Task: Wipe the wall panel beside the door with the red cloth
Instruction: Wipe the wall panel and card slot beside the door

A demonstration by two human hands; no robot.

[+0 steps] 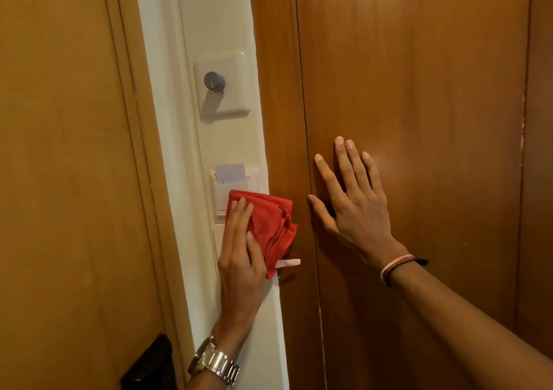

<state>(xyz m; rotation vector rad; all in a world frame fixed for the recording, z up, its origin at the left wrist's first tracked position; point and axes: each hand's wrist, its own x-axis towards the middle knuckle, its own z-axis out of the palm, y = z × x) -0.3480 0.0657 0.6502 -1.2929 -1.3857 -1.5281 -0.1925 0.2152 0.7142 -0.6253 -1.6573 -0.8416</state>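
Observation:
A narrow cream wall panel runs top to bottom between a wooden door on the left and wooden panelling on the right. My left hand presses a folded red cloth flat against the panel, just below a key-card holder, whose lower part the cloth covers. A small white tag hangs from the cloth's lower edge. My right hand rests flat with fingers spread on the wooden panelling, holding nothing.
A cream switch plate with a dark round knob sits higher on the panel. A white card stands in the holder. A black door-lock plate shows at the bottom left.

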